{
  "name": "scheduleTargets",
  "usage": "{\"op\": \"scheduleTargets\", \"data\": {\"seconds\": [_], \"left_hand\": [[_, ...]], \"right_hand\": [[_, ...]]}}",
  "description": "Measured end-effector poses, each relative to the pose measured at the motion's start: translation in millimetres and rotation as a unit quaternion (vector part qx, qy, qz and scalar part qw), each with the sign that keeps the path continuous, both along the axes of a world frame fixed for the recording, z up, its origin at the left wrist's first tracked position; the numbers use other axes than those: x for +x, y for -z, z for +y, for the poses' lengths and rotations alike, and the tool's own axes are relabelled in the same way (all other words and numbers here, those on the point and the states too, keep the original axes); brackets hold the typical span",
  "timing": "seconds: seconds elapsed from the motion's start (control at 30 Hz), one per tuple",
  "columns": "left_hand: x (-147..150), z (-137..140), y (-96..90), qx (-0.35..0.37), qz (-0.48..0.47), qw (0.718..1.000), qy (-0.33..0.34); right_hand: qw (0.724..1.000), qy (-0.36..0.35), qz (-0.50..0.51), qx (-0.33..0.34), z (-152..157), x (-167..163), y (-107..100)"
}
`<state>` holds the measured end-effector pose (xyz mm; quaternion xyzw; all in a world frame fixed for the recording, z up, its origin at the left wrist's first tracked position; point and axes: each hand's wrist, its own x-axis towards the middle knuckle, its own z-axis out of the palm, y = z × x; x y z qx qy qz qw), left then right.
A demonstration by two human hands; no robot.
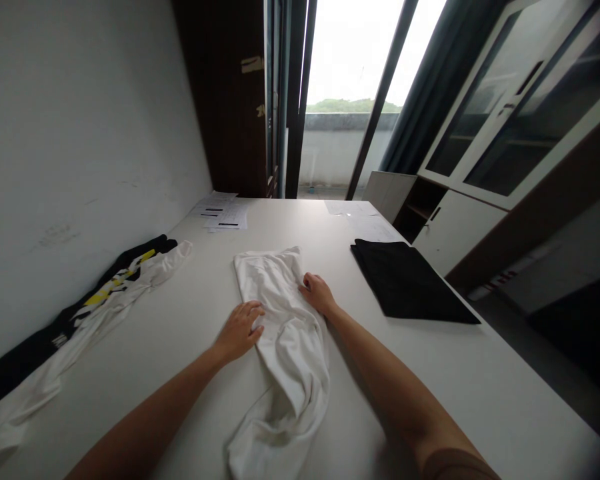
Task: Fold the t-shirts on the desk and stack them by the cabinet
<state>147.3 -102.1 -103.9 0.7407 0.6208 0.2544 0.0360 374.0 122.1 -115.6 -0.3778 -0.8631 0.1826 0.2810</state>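
Note:
A long white garment (280, 320) lies lengthwise on the table in front of me. Its far end is fairly flat, while the near part is wrinkled and twisted. My left hand (241, 328) rests on its left edge, fingers spread over the cloth. On the opposite edge, my right hand (319, 293) has its fingers curled in and holds the cloth there. The exact fold of the garment cannot be made out.
A folded black cloth (410, 280) lies on the white table (180, 380) at the right. Along the left wall are black-and-yellow clothing (115, 283) and another white garment (105, 320). Papers (225, 212) and more sheets (360, 217) lie at the far end. Cabinets (460, 223) stand beyond the right edge.

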Motion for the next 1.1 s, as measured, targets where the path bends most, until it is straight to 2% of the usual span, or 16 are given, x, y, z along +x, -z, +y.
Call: {"op": "scheduleTargets", "data": {"seconds": [1.1], "left_hand": [[0.7,-0.6,-1.6,0.0,-0.003,1.0,0.001]], "right_hand": [[1.0,0.005,-0.008,-0.001,0.0,-0.6,-1.0]]}}
